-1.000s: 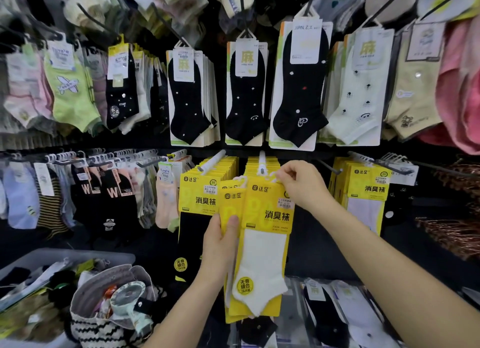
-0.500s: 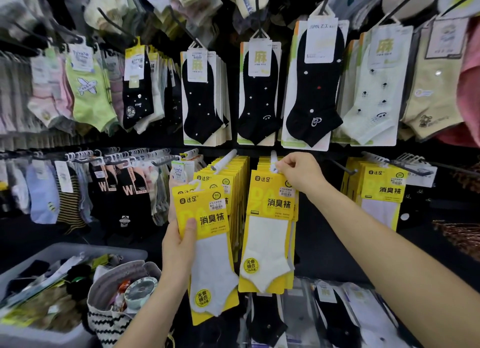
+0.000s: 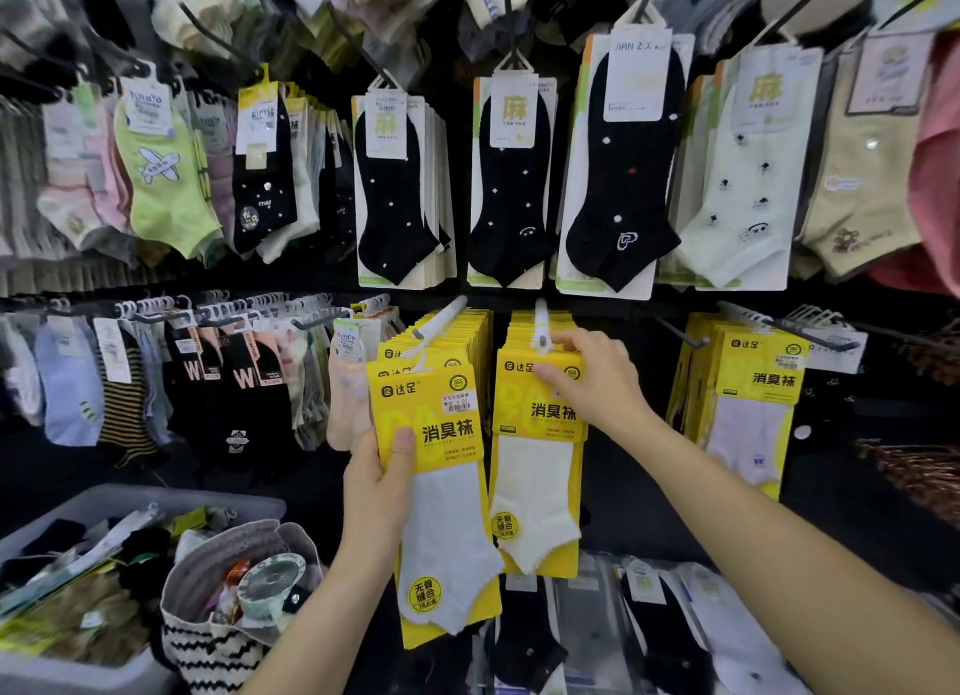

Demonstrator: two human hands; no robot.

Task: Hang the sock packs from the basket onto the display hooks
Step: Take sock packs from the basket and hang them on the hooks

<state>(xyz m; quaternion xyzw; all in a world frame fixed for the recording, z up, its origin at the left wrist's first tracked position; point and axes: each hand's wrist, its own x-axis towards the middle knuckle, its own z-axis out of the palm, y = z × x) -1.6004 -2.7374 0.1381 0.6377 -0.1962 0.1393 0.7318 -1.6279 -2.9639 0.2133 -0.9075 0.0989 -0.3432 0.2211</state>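
My left hand (image 3: pixel 382 479) grips a yellow sock pack with a grey-white sock (image 3: pixel 441 492) by its left edge, thumb on the front, held upright in front of the display. To its right my right hand (image 3: pixel 587 377) pinches the top of a second yellow pack with a white sock (image 3: pixel 535 492), right at a white display hook (image 3: pixel 540 325). More yellow packs are stacked behind it on that hook. Another white hook (image 3: pixel 441 320) to the left carries a stack of yellow packs too. A grey plastic basket (image 3: pixel 67 507) with loose sock packs sits at the lower left.
Rows of hanging socks fill the wall above and to the left. A third batch of yellow packs (image 3: pixel 753 398) hangs on the right. A striped bag (image 3: pixel 218 647) holding a small fan stands beside the basket. Bagged socks lie on the shelf below.
My left hand has drawn its yellow pack away to the left, apart from the other pack. My right hand has lifted the white-sock pack up to the hook.
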